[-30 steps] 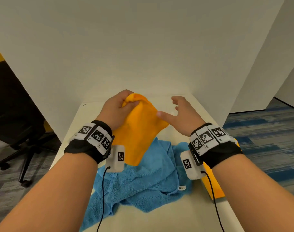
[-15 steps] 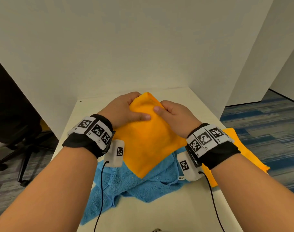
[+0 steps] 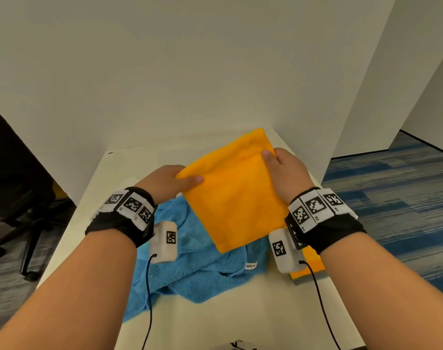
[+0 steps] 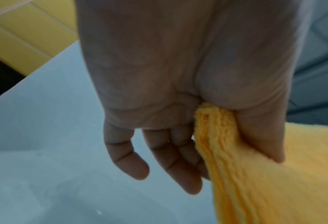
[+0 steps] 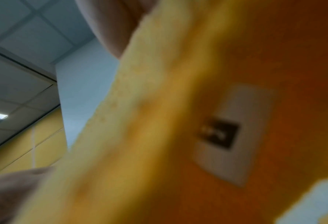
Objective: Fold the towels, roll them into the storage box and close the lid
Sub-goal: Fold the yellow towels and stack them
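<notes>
Two hands hold one folded orange terry-cloth towel [image 3: 237, 195] up off a pale rectangular tabletop [image 3: 215, 322], its free lower corner hanging down over a crumpled blue terry-cloth towel [image 3: 190, 269] lying on the table. The person's left hand [image 3: 165, 184] pinches the towel's left corner, thumb on top and fingers underneath; the left wrist view shows several stacked layers of cloth [image 4: 216, 136] squeezed between thumb and forefinger, the other fingers [image 4: 128, 159] loosely curled and holding nothing. The right hand [image 3: 284, 170] clamps the right edge, thumb pressed on the upper face, the other fingers hidden behind the cloth. The right wrist view is mostly blurred orange fabric with a small white sewn label [image 5: 234, 133].

Another piece of orange cloth [image 3: 310, 263] peeks out on the table beneath the right wrist. No storage box or lid can be made out from where I stand.

The towel looks light, soft and limp: it sags between the grips and holds no shape of its own. Its fluffy pile should give good friction, so slipping seems unlikely, and nothing here is fragile. The risk, I judge, is the layers sliding apart, so corners and folded edges, with all layers pinched together, look like the best places to hold it.
</notes>
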Motion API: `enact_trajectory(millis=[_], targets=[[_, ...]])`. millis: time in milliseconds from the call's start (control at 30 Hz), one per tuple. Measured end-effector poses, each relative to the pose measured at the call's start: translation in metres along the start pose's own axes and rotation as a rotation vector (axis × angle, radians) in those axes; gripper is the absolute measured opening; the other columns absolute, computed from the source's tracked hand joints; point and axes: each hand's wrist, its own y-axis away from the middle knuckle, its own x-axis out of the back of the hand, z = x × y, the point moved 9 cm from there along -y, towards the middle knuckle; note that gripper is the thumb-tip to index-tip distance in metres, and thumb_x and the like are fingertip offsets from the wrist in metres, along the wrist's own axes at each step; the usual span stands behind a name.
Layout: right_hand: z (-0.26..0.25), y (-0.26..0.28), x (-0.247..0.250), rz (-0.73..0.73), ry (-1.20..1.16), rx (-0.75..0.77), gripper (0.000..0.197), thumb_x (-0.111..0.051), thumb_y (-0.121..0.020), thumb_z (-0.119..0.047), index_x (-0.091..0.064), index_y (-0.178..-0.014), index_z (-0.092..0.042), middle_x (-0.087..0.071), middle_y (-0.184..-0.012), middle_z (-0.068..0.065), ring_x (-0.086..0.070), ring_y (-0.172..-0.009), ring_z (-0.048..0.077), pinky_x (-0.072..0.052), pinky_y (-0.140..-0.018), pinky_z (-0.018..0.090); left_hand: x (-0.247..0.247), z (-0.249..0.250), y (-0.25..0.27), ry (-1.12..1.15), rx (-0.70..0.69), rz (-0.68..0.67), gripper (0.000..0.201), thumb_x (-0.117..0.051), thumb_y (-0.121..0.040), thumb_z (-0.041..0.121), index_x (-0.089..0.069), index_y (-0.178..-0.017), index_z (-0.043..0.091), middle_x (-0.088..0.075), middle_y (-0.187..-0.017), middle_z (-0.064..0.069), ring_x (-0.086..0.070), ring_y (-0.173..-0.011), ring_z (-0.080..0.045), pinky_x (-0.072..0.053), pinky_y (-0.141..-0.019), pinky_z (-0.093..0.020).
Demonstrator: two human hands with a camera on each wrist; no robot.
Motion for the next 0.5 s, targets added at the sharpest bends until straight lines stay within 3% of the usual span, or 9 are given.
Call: enact_trajectory(millis=[100,200,367,500], targets=[[0.028,-0.003,0.020,0.006,0.022,-0.079,0.038,-0.031,-0.103,-0.035,-0.041,-0.072,-0.016,-0.042,-0.069,0.002,-0.040,-0.063,0.014,-0.029,-0.056,0.027,-0.027,0.012,-0.005,0.271,0.015,0.010,0.040,-0.056,-0.085,0.052,-0.061,-0.112,0.023,-0.067,-0.116,-0.001,-0.062,-0.110,-0.022,-0.048,-0.099,-0.044],[0.054,-0.003,0.032,-0.009,0.026,-0.153,0.038,-0.030,-0.104,-0.035,-0.043,-0.075,-0.014,-0.042,-0.070,0.003,-0.042,-0.070,0.019,-0.028,-0.056,0.029,-0.054,0.027,-0.009,0.506,0.045,0.037,0.030,-0.048,-0.095,0.044,-0.052,-0.115,0.022,-0.063,-0.116,-0.001,-0.061,-0.107,-0.022,-0.048,-0.096,-0.043],[0.101,0.002,0.055,-0.073,0.028,-0.290,0.039,-0.028,-0.104,-0.034,-0.053,-0.095,-0.005,-0.050,-0.086,0.011,-0.047,-0.086,0.025,-0.031,-0.073,0.030,-0.104,0.050,-0.019,0.700,0.147,0.053,0.024,-0.042,-0.099,0.043,-0.044,-0.119,0.030,-0.060,-0.107,0.002,-0.060,-0.099,-0.022,-0.048,-0.090,-0.048],[0.136,0.001,0.067,-0.118,0.056,-0.390,0.042,-0.025,-0.104,-0.032,-0.044,-0.073,-0.012,-0.044,-0.075,0.006,-0.045,-0.078,0.022,-0.030,-0.067,0.030,-0.134,0.058,-0.022,0.748,0.200,0.045,0.041,-0.043,-0.099,0.045,-0.041,-0.136,0.026,-0.057,-0.127,-0.005,-0.058,-0.110,-0.029,-0.049,-0.091,-0.052]])
